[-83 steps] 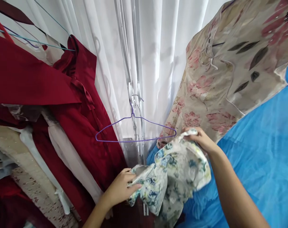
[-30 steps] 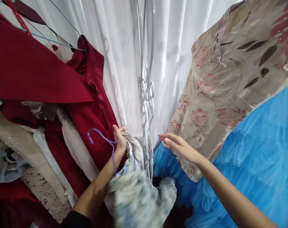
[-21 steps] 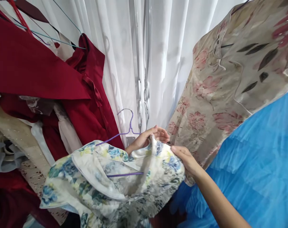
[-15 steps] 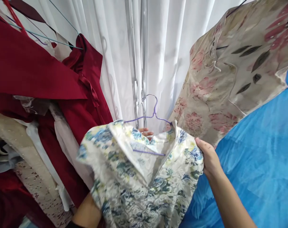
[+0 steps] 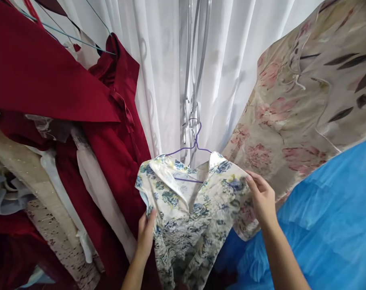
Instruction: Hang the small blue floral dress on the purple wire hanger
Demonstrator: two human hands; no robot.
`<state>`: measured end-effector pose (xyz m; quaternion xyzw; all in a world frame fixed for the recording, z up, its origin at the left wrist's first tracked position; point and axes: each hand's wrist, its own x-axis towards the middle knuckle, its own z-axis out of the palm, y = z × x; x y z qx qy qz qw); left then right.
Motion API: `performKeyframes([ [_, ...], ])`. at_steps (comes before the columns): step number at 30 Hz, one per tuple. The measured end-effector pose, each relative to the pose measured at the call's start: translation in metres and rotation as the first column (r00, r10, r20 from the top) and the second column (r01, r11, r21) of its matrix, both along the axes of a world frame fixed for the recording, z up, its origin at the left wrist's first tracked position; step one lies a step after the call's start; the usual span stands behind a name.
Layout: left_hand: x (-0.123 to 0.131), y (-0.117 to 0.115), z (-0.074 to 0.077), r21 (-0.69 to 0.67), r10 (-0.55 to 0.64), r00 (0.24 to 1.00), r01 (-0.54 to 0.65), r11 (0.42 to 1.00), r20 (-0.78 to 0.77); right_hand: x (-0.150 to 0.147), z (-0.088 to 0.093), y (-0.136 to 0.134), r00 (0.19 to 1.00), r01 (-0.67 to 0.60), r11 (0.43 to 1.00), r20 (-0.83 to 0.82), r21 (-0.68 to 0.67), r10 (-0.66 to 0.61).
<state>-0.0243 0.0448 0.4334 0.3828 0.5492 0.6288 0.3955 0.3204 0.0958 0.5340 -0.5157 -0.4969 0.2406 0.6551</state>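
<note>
A white floral dress with blue, green and yellow print hangs in front of me. It is on a purple wire hanger, whose hook overlaps white metal hooks. My right hand is closed on the garment's right shoulder edge, pinching the cloth between thumb and fingers and pulling it outward. At the left side, below the armhole, my left hand grips the fabric, thumb in front and some fingers hidden behind. The neckline lies open, showing the hanger's lower bar inside.
Dark red garments hang at the left, with beige and white ones beside them. To the right hang a beige flowered garment and a bright blue ruffled dress. White curtain covers the back.
My left hand has come out from behind the neckline to the dress's left side. My right hand stays at the shoulder edge, now stretching it outward. The view has shifted slightly left.
</note>
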Motion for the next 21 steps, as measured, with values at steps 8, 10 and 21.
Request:
performKeyframes([
  [8, 0.003, -0.012, -0.012, -0.117, -0.038, 0.999, 0.04, 0.992, 0.019, -0.118, -0.08, -0.031, 0.797, -0.457, 0.776, 0.188, -0.434, 0.574],
  [10, 0.001, -0.012, -0.01, -0.124, -0.065, 0.997, 0.07, 0.99, 0.048, -0.142, -0.094, -0.025, 0.727, -0.509, 0.677, 0.155, -0.532, 0.669],
  [21, -0.013, -0.013, -0.021, 0.11, 0.246, 0.964, -0.235, 0.966, -0.098, -0.146, -0.109, -0.02, 0.84, -0.474, 0.755, 0.025, -0.453, 0.542],
])
